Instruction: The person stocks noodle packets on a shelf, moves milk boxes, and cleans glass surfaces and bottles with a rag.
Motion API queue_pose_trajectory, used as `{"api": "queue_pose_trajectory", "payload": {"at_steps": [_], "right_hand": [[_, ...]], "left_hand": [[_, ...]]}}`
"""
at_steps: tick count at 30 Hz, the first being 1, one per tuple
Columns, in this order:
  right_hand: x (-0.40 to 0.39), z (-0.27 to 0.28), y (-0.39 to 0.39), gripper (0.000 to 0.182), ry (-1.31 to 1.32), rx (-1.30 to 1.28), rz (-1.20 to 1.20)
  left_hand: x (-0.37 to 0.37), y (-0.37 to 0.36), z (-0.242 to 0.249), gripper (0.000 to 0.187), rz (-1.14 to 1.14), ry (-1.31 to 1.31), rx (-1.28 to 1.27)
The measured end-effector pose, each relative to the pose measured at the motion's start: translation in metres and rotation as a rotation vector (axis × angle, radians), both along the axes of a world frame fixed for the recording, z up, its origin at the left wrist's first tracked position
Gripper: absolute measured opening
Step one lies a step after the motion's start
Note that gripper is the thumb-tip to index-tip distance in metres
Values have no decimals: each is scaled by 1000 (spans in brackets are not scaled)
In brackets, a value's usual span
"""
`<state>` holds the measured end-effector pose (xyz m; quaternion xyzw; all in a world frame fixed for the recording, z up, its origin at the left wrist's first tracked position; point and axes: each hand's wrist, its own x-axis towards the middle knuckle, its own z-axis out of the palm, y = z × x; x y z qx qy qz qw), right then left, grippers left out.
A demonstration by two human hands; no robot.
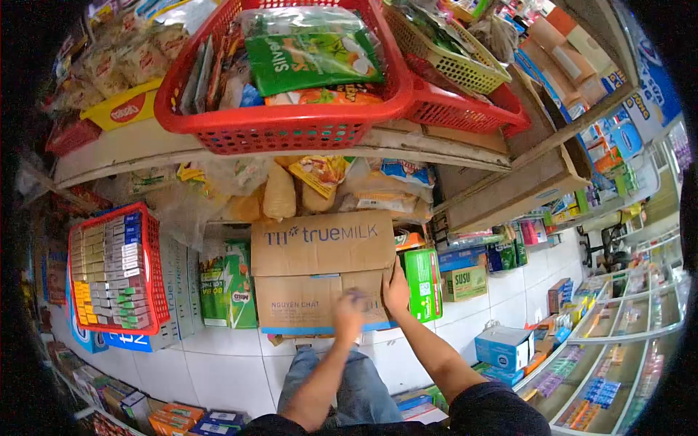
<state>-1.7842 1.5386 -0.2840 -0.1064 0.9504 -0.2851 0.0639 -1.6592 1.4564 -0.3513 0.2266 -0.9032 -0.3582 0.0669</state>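
A brown cardboard milk carton [320, 251] printed "TH true MILK" stands in front of my legs, below the shelf, its top flap folded up toward the shelf. On the carton's right edge my right hand [396, 292] is closed, gripping the side. My left hand [350, 314] is over the carton's front panel, smeared by motion, so its fingers do not show clearly. A green box [420, 285] stands just right of the carton, and a green Milo box [229, 291] is at its left.
Above the carton, a red basket [283, 123] of packets sits on the shelf edge [429, 151]. Another red basket [156, 280] with cigarette packs is at left. A SUSU box [465, 283] and a blue box [502, 350] stand on white floor tiles [218, 370]. A glass display case [603, 349] is at right.
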Motion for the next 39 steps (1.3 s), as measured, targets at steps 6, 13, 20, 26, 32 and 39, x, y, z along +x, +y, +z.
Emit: {"api": "queue_pose_trajectory", "payload": {"at_steps": [6, 13, 20, 26, 32, 39], "right_hand": [[-5, -13, 7, 54, 148, -70, 43], [-9, -31, 19, 39, -7, -446, -162], [-14, -36, 32, 44, -164, -523, -176], [-10, -21, 15, 57, -49, -133, -194], [-12, -9, 9, 38, -116, -49, -207], [-11, -18, 7, 37, -85, 32, -240]], "left_hand": [[87, -159, 8, 24, 604, -18, -574], [5, 14, -11, 20, 154, 107, 223], [-2, -8, -17, 29, -115, 251, 49], [122, -210, -40, 38, 412, -110, -354], [-19, -133, 16, 39, 343, 294, 91], [-164, -36, 27, 31, -231, 422, -116]]}}
